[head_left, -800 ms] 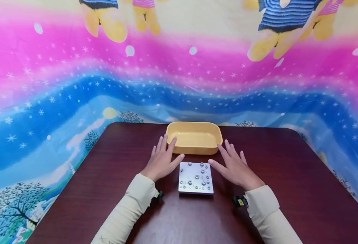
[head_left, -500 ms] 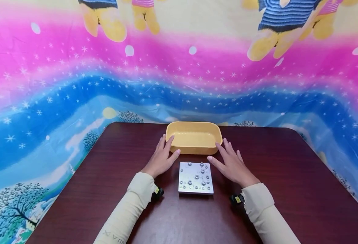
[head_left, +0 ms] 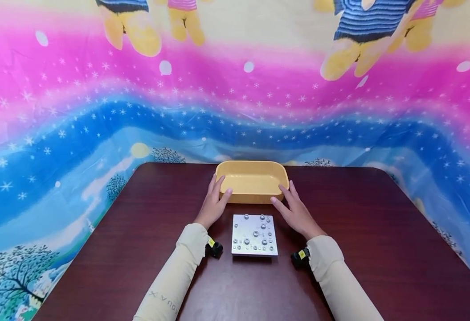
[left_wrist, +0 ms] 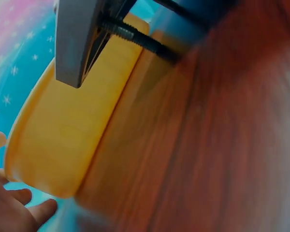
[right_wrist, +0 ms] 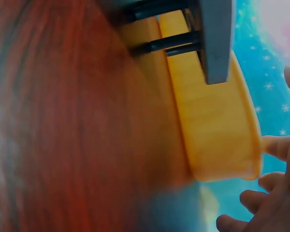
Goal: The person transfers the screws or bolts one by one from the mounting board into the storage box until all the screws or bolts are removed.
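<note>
A yellow oblong plastic tub (head_left: 251, 198) stands at the far side of the table. At its left end is my left hand (head_left: 212, 207), fingers spread and fairly straight, index fingertip over the rim and thumb near the front corner. My right hand (head_left: 299, 216) mirrors it at the right end; its index finger (right_wrist: 276, 146) reaches the tub's rim in the right wrist view. Neither hand holds anything. Between my forearms sits a silver square metal plate (head_left: 243, 231) with several screw heads on top. Dark threaded screws (left_wrist: 135, 36) stick out of its underside in the left wrist view.
The dark red-brown wooden table (head_left: 379, 232) ends just behind the tub. A printed cloth (head_left: 235, 107) hangs beyond its back edge. Black wrist cameras (head_left: 214, 248) sit on both wrists, either side of the metal plate.
Both hands have moved inward and forward to the ends of the tub. The tub and the metal plate stay in place; the head view has shifted slightly.
</note>
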The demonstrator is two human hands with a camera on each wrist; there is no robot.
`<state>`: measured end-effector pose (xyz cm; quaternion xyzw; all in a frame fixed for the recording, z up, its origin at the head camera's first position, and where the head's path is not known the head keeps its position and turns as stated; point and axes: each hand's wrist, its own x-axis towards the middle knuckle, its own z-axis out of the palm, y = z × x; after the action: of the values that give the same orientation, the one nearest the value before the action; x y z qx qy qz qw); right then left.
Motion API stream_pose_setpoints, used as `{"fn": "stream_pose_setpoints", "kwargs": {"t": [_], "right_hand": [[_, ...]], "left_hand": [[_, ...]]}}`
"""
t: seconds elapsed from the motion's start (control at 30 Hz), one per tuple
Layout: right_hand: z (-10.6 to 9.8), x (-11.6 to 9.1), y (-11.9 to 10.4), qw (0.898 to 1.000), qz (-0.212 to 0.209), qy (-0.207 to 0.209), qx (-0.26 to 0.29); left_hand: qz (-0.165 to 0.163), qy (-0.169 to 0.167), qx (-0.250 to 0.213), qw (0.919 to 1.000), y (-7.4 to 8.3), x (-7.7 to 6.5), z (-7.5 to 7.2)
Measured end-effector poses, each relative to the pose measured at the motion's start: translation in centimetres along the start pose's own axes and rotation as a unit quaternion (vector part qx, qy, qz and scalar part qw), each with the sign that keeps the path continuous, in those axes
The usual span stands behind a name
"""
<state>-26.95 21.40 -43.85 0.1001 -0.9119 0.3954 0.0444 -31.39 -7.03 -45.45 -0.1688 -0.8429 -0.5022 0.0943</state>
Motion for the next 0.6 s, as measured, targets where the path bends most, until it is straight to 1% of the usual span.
{"fn": "stream_pose_setpoints", "kwargs": {"t": [0.13,0.23,0.4,0.6], "right_hand": [[0.5,0.4,0.5,1.0,0.002,0.008,0.017],[0.6,0.6,0.7,1.0,0.001,0.021,0.018],[0.5,0.9,1.1,0.999,0.0,0.044,0.015],[0.5,1.0,1.3,0.999,-0.001,0.053,0.009]], "left_hand": [[0.001,0.023,-0.032,0.9992,-0.6,0.2,0.3],[-0.002,0.038,-0.049,0.9981,-1.4,0.4,0.5],[-0.003,0.052,-0.052,0.9973,-2.7,0.8,0.8],[0.013,0.058,-0.054,0.9967,-3.0,0.8,0.8]]}}
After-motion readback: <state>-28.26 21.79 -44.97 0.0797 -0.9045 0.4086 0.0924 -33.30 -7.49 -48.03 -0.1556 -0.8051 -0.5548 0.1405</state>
